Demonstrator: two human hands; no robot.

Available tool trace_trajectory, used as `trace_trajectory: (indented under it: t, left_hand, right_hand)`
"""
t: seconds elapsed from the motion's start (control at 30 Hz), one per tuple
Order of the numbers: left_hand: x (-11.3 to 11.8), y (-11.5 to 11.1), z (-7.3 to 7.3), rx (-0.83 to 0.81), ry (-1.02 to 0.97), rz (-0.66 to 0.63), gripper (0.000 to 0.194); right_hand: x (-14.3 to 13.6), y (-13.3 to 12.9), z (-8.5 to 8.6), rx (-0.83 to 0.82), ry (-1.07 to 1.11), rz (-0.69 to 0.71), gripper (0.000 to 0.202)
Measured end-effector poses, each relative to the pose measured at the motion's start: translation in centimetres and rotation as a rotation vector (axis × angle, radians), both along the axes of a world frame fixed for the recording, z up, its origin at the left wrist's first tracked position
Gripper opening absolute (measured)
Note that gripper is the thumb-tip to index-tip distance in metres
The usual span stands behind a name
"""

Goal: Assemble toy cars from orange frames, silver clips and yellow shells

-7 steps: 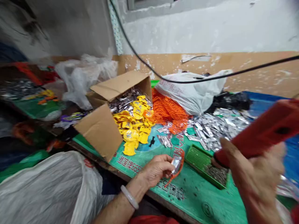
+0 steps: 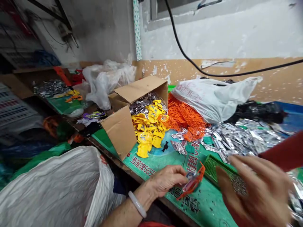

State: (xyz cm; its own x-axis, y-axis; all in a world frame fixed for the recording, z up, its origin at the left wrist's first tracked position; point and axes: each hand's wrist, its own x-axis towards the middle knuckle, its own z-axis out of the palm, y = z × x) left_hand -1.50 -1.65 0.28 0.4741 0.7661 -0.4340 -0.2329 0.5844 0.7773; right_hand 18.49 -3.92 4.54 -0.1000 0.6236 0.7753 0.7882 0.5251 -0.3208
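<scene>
Orange strip (image 2: 200,174) and silver packet (image 2: 190,182) pinched in left hand (image 2: 167,181), near front edge of table (image 2: 214,206). Right hand (image 2: 259,189) apart, fingers loosely spread, by green tray (image 2: 210,165); blurred, can't tell if touching red tool (image 2: 285,152).

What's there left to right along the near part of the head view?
White sack → pale bracelet on the left wrist → left hand → orange-mesh packet in its fingers → green tray, partly hidden → right hand, blurred.
</scene>
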Motion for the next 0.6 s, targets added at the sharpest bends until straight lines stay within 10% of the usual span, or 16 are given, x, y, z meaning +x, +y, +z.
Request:
trace_trajectory:
  t: [0.1, 0.2, 0.6]
  left_hand:
    - [-0.9, -0.8, -0.2, -0.037, -0.078, 0.008, 0.021]
    - [-2.1, -1.3, -0.7, -0.109, -0.164, 0.057, 0.028]
    - [-7.7, -0.3, -1.4, -0.413, -0.529, 0.14, 0.054]
  right_hand:
    - [-2.1, 4.1, -0.3, -0.235, 0.054, 0.181, 0.014]
    - [-4.7, 8.5, -1.4, -0.601, -0.048, 0.305, 0.023]
    - [-15.5, 13.2, -6.7, -0.782, -0.379, 0.325, 0.03]
